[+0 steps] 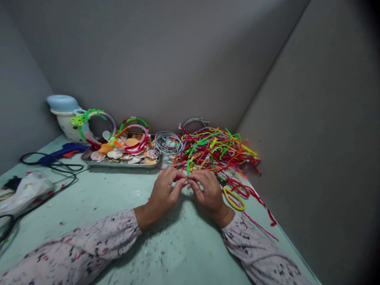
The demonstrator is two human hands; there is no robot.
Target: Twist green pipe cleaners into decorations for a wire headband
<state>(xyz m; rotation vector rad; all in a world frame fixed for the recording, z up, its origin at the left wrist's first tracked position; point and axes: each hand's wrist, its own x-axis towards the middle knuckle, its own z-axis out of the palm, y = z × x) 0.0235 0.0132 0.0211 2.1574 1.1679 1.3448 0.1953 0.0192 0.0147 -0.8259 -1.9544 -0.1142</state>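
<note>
Between my hands a green pipe cleaner [188,168] stands up, its lower end pinched at the fingertips. My left hand [165,189] is closed, thumb and forefinger pressed together on it. From the other side my right hand [209,194] pinches it too, the fingertips of both hands almost touching. A bit of red shows at the left fingertips, too small to make out. Just beyond lies a tangled heap of coloured pipe cleaners [219,152]. Beside my right wrist is a yellow loop [234,198] that looks like a scissors handle.
Behind my left hand, a metal tray [121,164] holds seashells [114,154] and several pipe-cleaner-wrapped hoops [139,127]. Coiled grey wire [168,143] sits right of it. At left are a blue glue gun [61,153], a black cord [67,186], a plastic bag [29,190] and a blue-lidded container [69,124].
</note>
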